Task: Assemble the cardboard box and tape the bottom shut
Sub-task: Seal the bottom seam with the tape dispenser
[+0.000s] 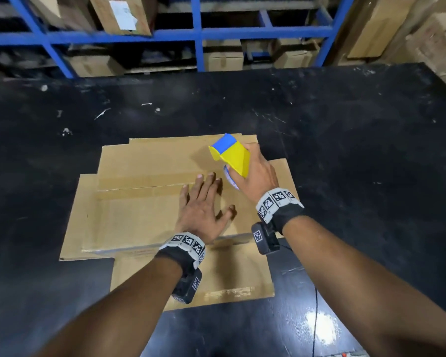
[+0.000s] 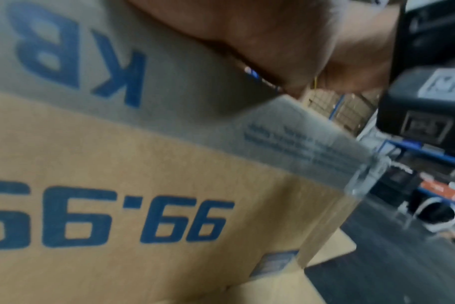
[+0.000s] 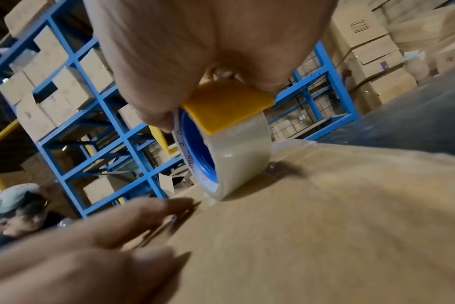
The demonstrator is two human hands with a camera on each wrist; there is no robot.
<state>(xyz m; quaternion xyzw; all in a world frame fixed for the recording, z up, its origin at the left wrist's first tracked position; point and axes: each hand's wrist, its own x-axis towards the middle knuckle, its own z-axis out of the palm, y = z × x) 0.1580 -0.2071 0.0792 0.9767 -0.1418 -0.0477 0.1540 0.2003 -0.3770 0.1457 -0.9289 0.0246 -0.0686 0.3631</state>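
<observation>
Nearest the person, a loose outer flap [image 1: 191, 276] of the cardboard box [image 1: 139, 215] lies spread flat on the black table [image 1: 358, 150], under the forearms. The box stands upside down in the middle of the table, its bottom panels folded shut and facing up, with blue print on its side in the left wrist view. The left hand [image 1: 204, 204] lies flat on those panels, fingers straight and spread, pressing just short of the centre seam [image 1: 144, 184] — it grasps nothing. Just beyond it the right hand [image 1: 258, 171] is wrapped around a yellow-and-blue tape dispenser [image 1: 231, 153], and the clear tape roll [image 3: 229, 156] touches the cardboard close to the left fingertips [image 3: 177, 203]. My judgement is that the taping run is underway, and the risks follow from that: if the left hand eases off, the two panels could spring apart and the tape would bridge a gap or wrinkle; if the roll drifts off the seam, one panel would be caught only by a thin edge; the fingertips sit near enough to the roll to get stuck under the tape. As for contents, the box is closed on this side and nothing shows what is inside. Farther off, blue shelving [image 1: 198, 34] holds stacked cartons [image 1: 224, 57], all shut — their contents cannot be seen.
</observation>
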